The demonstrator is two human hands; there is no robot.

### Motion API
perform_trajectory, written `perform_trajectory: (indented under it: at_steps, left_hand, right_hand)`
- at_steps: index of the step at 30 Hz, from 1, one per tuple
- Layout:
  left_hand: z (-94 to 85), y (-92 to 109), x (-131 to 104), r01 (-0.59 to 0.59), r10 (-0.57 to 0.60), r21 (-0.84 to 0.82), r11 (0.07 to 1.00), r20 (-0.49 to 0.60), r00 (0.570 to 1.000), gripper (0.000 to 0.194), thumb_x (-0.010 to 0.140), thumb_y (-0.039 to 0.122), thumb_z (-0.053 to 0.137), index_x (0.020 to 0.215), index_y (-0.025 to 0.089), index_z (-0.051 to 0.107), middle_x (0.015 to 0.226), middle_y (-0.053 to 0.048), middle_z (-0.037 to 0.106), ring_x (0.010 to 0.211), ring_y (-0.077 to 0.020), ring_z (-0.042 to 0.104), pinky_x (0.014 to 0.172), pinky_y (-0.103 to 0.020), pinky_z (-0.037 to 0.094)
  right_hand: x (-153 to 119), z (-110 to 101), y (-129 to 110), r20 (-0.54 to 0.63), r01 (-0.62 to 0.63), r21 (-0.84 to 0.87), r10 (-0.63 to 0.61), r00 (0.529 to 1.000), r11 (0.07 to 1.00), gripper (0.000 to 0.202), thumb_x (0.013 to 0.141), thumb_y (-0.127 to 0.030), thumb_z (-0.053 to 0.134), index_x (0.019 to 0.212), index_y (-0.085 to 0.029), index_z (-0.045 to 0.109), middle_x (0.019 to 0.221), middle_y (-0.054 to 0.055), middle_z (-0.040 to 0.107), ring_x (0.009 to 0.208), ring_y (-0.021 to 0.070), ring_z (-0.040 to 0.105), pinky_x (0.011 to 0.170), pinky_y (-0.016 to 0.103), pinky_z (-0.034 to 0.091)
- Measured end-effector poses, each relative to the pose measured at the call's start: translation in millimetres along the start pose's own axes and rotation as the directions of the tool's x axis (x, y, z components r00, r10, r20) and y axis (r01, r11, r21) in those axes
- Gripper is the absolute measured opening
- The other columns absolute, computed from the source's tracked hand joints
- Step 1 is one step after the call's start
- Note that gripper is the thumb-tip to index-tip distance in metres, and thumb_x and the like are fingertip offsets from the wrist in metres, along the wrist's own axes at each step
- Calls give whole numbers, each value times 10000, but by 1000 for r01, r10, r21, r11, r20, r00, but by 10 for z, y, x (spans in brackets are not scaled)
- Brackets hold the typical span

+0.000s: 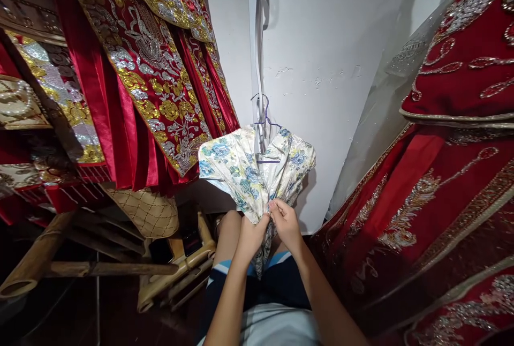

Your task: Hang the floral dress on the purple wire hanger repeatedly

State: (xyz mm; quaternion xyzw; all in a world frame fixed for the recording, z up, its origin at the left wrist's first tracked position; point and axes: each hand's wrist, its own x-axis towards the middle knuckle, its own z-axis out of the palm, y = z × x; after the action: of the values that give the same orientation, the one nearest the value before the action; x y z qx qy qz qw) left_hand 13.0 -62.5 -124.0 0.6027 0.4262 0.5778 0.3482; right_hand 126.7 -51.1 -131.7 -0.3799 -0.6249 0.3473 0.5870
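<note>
A cream shirt (241,166) with blue and yellow flowers hangs on a purple hanger (266,115) in front of me. My left hand (254,231) is closed round its front edge, bunching the cloth below the neckline. Right beside it, my right hand (284,222) pinches the opposite front edge at the same height, thumb against the fingers. Both hands nearly touch at the middle of the shirt. The lower part of the garment hangs between my forearms and is partly hidden. Whether a button lies under my fingertips is too small to tell.
Red embroidered gowns (156,67) hang on the left, and another beaded red gown (425,174) stands close on the right. A white wall panel (317,57) with a metal strip (259,40) is behind the shirt. A bamboo chair (160,271) sits at lower left.
</note>
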Motion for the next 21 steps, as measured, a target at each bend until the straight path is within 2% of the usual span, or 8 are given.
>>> perform_trajectory:
  at_steps: [3,6,9,11,13,16,21]
  left_hand:
    - [-24,53,-6,8,-7,5,1000,-77,997,281,796,253,574,1031,136,676,1060,-118,726,1087,-273,651,1022,-391,459]
    - [-59,78,-36,86,-82,17,996,-171,982,250,743,245,613,960,138,678,903,-95,724,979,-284,667,952,-403,500]
    - [-53,66,-53,160,-158,-2,987,-166,973,176,725,252,653,869,154,679,802,-82,706,894,-289,672,889,-408,525]
    - [-20,62,-50,167,-170,-31,985,-155,973,184,729,265,665,877,155,683,821,-88,710,929,-295,673,913,-416,516]
    - [24,76,-52,158,-164,-55,986,-152,975,239,733,276,674,934,147,689,880,-100,720,1003,-303,667,961,-421,496]
    - [72,111,-92,156,-164,-65,986,-148,975,340,736,290,689,1038,135,682,998,-122,727,1121,-311,640,1026,-410,462]
    - [-18,-1,-168,310,-346,-181,933,-215,913,438,753,354,735,1126,143,646,1181,-163,690,1236,-326,590,1038,-384,458]
  right_hand:
    - [192,-98,-28,75,74,-276,-55,996,958,382,988,-452,416,681,-224,401,580,-54,351,541,130,350,541,262,245]
    - [623,-262,-200,193,194,-542,-104,976,818,353,994,-414,406,706,-224,475,540,-53,393,501,135,366,542,259,235]
    - [1198,-416,-504,210,267,-685,-166,963,678,368,1015,-373,354,734,-218,534,570,-29,486,492,145,411,549,260,243]
    - [1550,-469,-737,191,310,-769,-261,946,559,348,1010,-364,378,762,-220,576,632,2,565,554,167,465,569,268,230]
    - [1809,-480,-941,165,319,-815,-334,928,484,318,1004,-362,397,816,-223,613,701,29,623,622,191,503,579,276,216]
    - [1986,-463,-1115,69,267,-829,-383,921,492,298,998,-355,403,836,-223,616,703,40,622,647,207,505,578,283,205]
    - [1896,-436,-1078,-28,272,-673,-391,920,688,332,980,-365,411,691,-220,485,583,-10,479,575,167,416,563,271,237]
